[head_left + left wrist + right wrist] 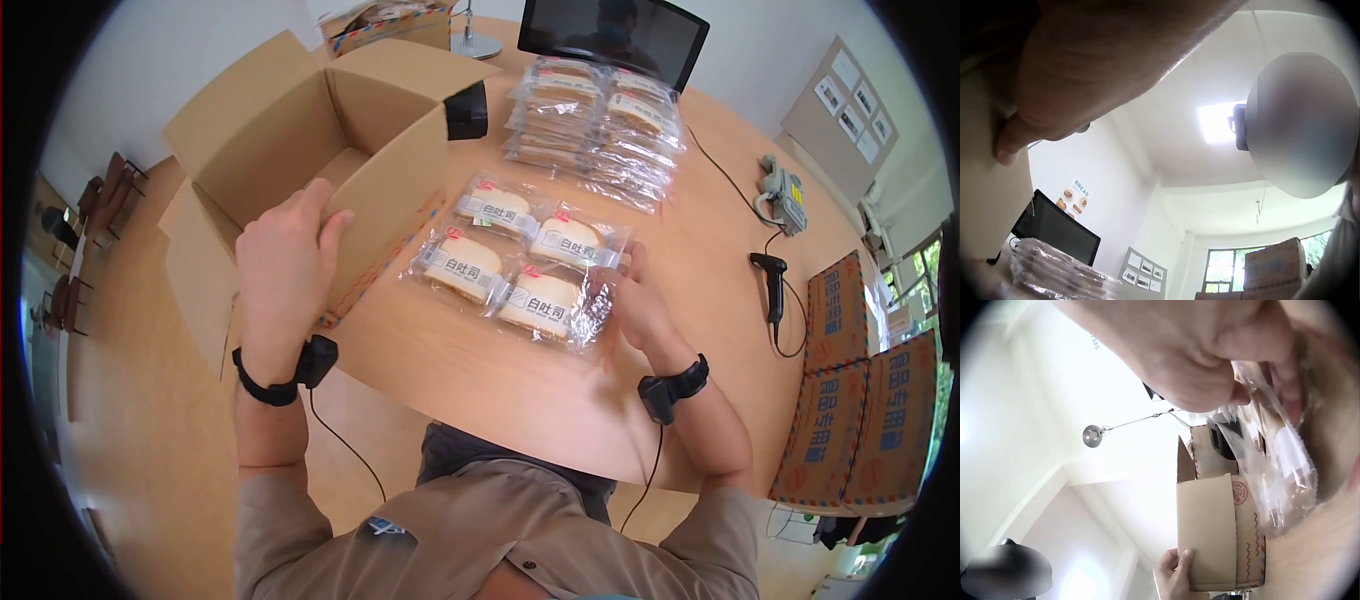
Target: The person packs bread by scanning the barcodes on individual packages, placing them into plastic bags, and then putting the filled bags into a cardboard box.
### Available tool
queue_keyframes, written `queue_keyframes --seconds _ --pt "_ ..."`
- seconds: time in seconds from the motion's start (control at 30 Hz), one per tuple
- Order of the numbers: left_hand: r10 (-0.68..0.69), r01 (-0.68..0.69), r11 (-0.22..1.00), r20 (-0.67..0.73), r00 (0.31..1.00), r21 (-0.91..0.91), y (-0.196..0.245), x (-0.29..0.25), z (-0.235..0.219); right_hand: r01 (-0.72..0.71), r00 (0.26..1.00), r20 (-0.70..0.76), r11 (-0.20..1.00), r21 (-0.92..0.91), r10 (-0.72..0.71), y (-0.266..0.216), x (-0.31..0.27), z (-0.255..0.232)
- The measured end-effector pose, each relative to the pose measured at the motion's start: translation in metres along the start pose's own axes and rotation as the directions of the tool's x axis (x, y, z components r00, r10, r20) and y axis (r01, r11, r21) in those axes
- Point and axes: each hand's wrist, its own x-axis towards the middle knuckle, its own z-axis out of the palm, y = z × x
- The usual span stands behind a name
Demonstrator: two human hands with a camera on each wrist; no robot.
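Observation:
An open cardboard box (pixel 400 170) with raised flaps stands at the left of the table. My left hand (pixel 285 250) grips its near flap; in the right wrist view, the thumb lies over that flap (pixel 1207 528). Several clear-wrapped packets of sliced white bread (pixel 460 268) lie flat in two rows beside the box. At their right side, my right hand (pixel 640 305) pinches the wrapper of the near right bread packet (pixel 540 305). Crinkled plastic (pixel 1288 481) shows between thumb and fingers in the right wrist view.
Behind the loose packets rises a two-column stack of wrapped bread (pixel 570 115), with a monitor (pixel 615 40) beyond it. A telephone (pixel 783 200) and a corded scanner (pixel 772 285) sit at the right. Printed cartons (pixel 825 430) stand beside the table's right edge. Another box (pixel 395 35) is at the back.

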Motion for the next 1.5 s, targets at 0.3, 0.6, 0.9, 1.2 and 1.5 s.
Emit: queue_keyframes --seconds 0.3,0.6,0.9,1.2,1.5 --pt "0.017 -0.016 1.0 0.039 0.999 -0.01 0.036 -0.003 0.002 -0.151 0.986 0.07 0.988 -0.043 0.154 -0.015 -0.003 0.004" --pt "0.502 -0.402 0.731 0.035 0.864 -0.551 0.123 -0.001 0.052 0.189 0.973 -0.111 0.973 -0.133 -0.204 0.019 0.008 0.014" --pt "0.574 -0.369 0.778 0.336 0.747 -0.509 0.119 0.012 0.173 0.354 0.89 -0.212 0.905 -0.238 -0.404 0.046 0.027 -0.01" --pt "0.552 -0.348 0.783 0.319 0.77 -0.515 0.119 0.003 0.187 0.449 0.773 -0.158 0.705 -0.549 -0.615 0.043 0.029 -0.003" --pt "0.521 -0.215 0.767 0.392 0.758 -0.604 0.099 0.02 0.182 0.291 0.941 -0.097 0.923 -0.253 -0.323 0.023 0.013 -0.033"
